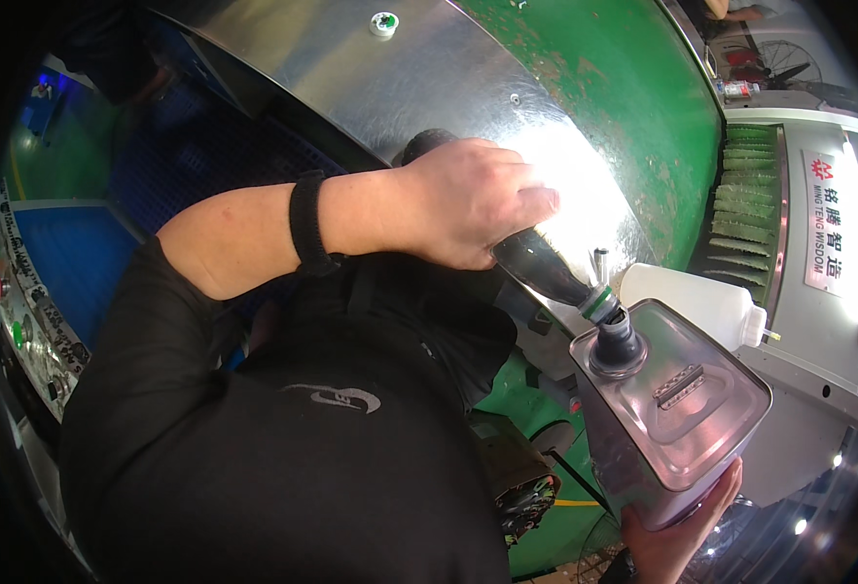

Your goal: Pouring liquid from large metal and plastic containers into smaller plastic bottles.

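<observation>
My left hand (482, 200), with a black band on its wrist, is wrapped round a dark bottle (541, 265). The bottle slants down to the right, and its green-ringed neck meets the black spout (619, 348) of a rectangular metal can (711, 419). On the can's silver top lies a folded carrying handle (680, 386). My right hand (677, 530) grips the can low down near its base; some of its fingers are hidden behind the can. Whether any liquid flows between the two cannot be seen.
Behind the can is a white plastic bottle (692, 297) with a thin nozzle. A shiny metal tabletop (322, 58) carries a small white-and-green cap (383, 24). To the right stands a pale machine (828, 214) beside green bristle strips (745, 209). Below is a brown bin (521, 467).
</observation>
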Available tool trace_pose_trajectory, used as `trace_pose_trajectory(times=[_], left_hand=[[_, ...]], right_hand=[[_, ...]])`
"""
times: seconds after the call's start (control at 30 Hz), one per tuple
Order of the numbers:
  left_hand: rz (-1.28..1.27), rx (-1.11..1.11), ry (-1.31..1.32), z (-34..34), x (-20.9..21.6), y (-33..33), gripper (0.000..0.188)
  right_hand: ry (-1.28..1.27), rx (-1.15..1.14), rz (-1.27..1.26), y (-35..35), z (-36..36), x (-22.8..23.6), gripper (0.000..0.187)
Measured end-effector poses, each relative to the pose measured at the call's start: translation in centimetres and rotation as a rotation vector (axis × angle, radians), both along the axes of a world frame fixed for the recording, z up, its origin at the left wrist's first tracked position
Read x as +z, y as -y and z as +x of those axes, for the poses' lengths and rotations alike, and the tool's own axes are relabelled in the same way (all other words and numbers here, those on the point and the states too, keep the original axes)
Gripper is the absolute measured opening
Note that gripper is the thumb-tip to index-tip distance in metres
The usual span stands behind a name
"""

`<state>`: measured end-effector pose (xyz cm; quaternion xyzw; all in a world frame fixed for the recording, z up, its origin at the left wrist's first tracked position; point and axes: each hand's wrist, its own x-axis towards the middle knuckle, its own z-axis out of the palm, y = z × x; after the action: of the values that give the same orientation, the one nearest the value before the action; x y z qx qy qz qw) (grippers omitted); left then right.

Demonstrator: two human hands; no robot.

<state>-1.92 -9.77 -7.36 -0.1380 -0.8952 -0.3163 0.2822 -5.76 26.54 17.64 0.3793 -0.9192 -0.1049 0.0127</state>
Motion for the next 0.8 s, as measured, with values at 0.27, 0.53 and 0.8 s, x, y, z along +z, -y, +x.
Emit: trace_pose_trajectory(times=[0.27,0.53,0.8], left_hand=[[-0.001,0.0,-0.009,-0.01,0.01,0.04,0.059],[-0.005,0.007,-0.003,0.03,0.14,-0.02,0.059],[-0.003,0.011,-0.008,0.04,0.15,-0.12,0.06]], right_hand=[[-0.008,-0.002,0.007,-0.02,0.06,0.25,0.12],[-0.006,-0.017,0.016,0.14,0.12,0.52,0.12],[-0.01,-0.034,0.024,0.4,0.36,0.66,0.118]])
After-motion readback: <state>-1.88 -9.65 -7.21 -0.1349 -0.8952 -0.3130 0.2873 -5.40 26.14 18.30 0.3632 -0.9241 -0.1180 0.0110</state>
